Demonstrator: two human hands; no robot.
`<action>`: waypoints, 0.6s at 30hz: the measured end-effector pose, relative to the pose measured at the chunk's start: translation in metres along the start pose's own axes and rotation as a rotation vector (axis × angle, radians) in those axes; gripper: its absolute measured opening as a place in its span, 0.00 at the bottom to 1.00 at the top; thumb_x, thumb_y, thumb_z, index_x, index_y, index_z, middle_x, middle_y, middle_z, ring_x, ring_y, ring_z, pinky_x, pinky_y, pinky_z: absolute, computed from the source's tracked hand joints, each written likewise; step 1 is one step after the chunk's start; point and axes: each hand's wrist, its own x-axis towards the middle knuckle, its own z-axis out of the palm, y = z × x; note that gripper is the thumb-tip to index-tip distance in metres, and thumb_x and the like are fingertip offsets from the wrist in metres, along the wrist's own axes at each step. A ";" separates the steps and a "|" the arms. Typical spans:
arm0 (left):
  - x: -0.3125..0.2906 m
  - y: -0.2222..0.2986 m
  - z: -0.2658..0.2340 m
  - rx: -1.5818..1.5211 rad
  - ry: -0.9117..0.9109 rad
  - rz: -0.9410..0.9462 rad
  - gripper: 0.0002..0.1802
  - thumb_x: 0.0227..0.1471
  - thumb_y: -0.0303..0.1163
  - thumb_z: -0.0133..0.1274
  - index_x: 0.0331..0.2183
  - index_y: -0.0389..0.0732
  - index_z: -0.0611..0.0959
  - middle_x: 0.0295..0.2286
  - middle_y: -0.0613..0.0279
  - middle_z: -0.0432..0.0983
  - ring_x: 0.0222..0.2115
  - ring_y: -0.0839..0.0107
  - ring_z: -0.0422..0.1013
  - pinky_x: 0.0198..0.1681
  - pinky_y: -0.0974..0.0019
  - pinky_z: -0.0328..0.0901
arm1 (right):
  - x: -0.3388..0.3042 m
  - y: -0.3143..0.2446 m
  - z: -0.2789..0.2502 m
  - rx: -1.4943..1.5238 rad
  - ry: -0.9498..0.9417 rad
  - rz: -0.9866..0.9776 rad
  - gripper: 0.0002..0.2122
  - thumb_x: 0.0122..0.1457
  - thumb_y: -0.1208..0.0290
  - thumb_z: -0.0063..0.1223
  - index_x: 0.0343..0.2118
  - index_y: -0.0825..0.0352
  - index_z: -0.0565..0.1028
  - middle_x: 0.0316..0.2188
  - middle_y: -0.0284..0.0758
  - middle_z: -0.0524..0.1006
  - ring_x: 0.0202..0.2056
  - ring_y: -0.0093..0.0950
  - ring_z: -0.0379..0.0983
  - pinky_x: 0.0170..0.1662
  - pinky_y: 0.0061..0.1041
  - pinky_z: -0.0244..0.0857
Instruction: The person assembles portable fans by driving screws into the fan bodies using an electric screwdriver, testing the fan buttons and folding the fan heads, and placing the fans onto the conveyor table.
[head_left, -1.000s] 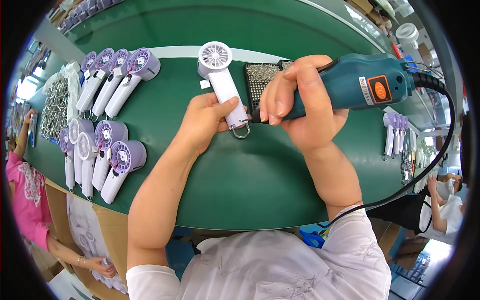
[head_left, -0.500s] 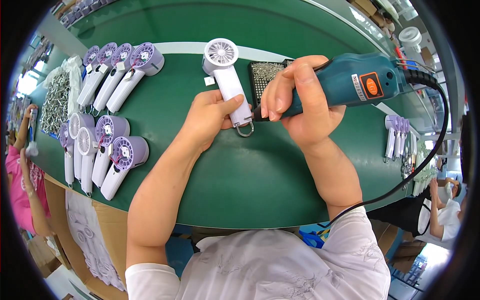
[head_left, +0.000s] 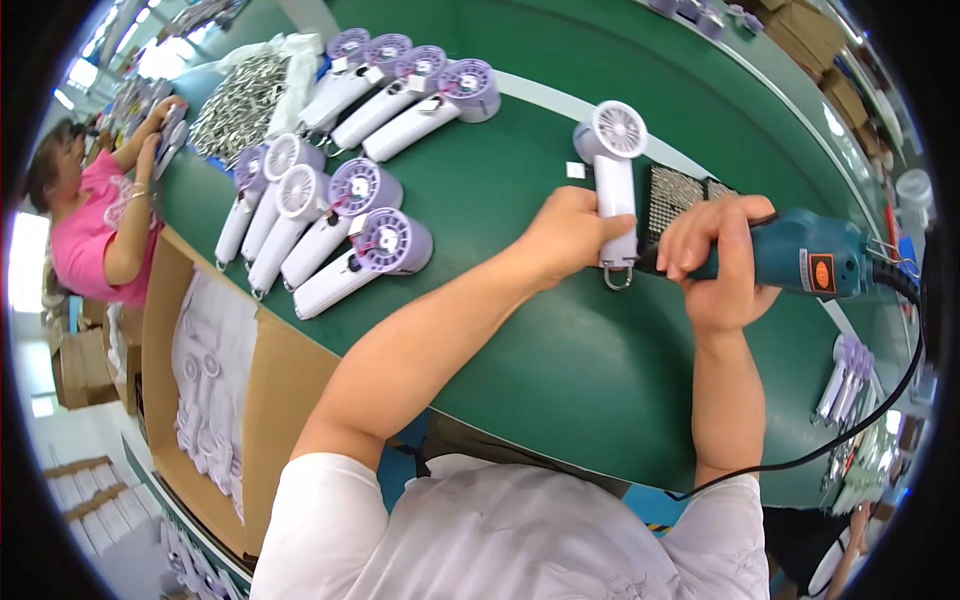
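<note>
My left hand (head_left: 568, 232) is closed round the white handle of a handheld fan (head_left: 616, 195), which lies on the green table with its round head away from me. A metal loop hangs from the handle's near end. In my right hand (head_left: 722, 255) is a teal electric screwdriver (head_left: 800, 250), held sideways, its dark tip against or right beside the handle's near end; which of the two I cannot tell. Behind that hand sits a black tray of small screws (head_left: 672, 190), partly covered by my fingers. A small white square (head_left: 576, 170) lies left of the fan.
Several white and purple fans (head_left: 385, 245) lie in two groups on the left, beside a heap of metal loops (head_left: 240, 105). An open cardboard box (head_left: 280, 400) with fan parts stands below the table edge. A person in pink (head_left: 100, 230) works at far left. The screwdriver's black cable (head_left: 850, 440) curves down at right.
The view has swung left, so the table and my hands appear farther right and more of the box and the person in pink shows. Both hands keep their holds on the fan and screwdriver.
</note>
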 end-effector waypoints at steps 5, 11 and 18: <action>-0.003 0.002 -0.006 0.038 0.036 -0.012 0.14 0.58 0.31 0.57 0.40 0.27 0.81 0.32 0.53 0.81 0.30 0.69 0.78 0.30 0.68 0.74 | -0.001 0.007 0.006 0.026 -0.025 0.003 0.01 0.66 0.80 0.40 0.35 0.69 0.65 0.17 0.36 0.69 0.15 0.25 0.64 0.21 0.28 0.66; 0.007 -0.007 0.002 -0.078 0.057 0.042 0.13 0.55 0.27 0.59 0.36 0.25 0.81 0.29 0.51 0.80 0.27 0.65 0.78 0.26 0.61 0.74 | 0.001 0.001 0.004 0.000 -0.035 0.015 0.02 0.66 0.78 0.40 0.34 0.68 0.64 0.16 0.36 0.67 0.14 0.25 0.63 0.20 0.28 0.65; 0.006 -0.006 -0.002 -0.075 0.026 0.051 0.14 0.56 0.28 0.58 0.38 0.25 0.81 0.30 0.51 0.80 0.28 0.65 0.78 0.27 0.62 0.74 | 0.001 0.001 0.009 0.007 -0.057 -0.003 0.03 0.66 0.79 0.41 0.34 0.69 0.65 0.16 0.36 0.67 0.14 0.25 0.63 0.20 0.28 0.65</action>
